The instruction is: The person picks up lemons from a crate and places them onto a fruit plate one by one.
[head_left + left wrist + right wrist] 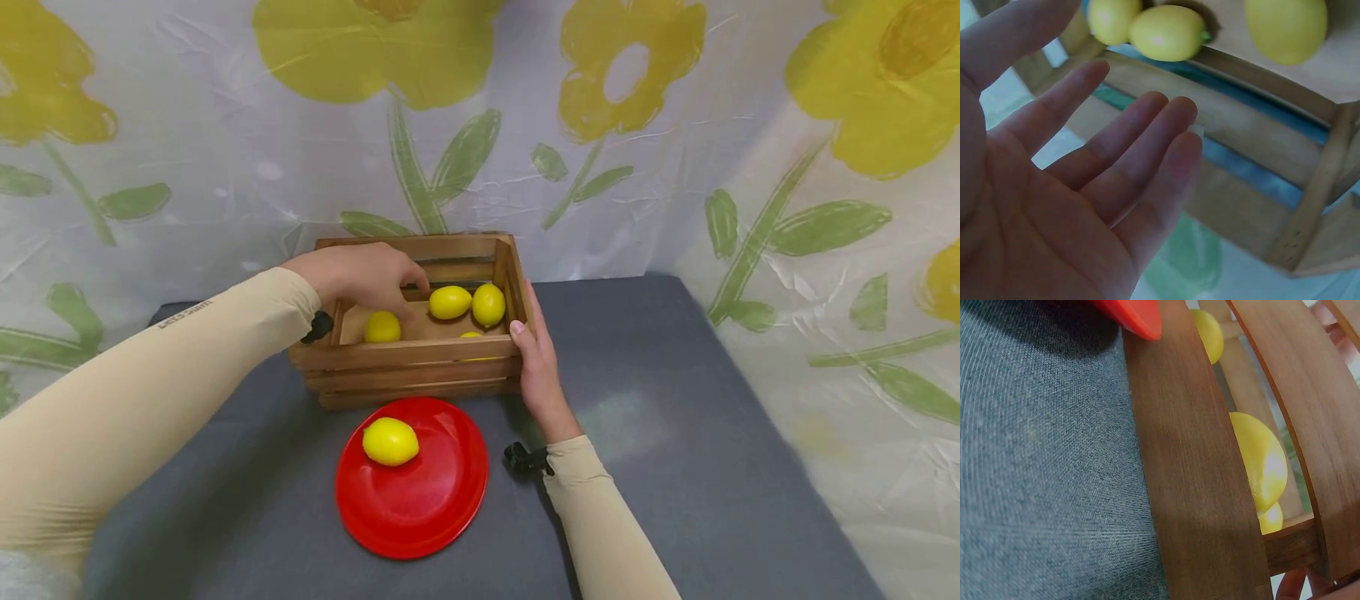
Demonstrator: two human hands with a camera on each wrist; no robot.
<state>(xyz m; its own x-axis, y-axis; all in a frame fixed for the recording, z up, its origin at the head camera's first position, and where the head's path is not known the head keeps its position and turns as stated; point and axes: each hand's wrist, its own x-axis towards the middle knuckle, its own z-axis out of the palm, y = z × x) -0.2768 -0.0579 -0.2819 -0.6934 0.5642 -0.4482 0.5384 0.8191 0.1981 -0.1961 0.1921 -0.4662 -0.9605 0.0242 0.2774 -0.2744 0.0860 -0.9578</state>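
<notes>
A slatted wooden crate holds several lemons; one lemon lies at its left, two sit side by side at the right, and another is mostly hidden behind the front slat. My left hand reaches over the crate's left part, its fingers loosely bent with nothing between them; the left wrist view shows the bare palm apart from the lemons. At the crate's right end my right hand grips the side, thumb at the front corner and fingers along the outer wall.
In front of the crate is a red plate with one lemon on it. Both stand on a dark grey tabletop. Behind the table hangs a white sheet printed with yellow flowers.
</notes>
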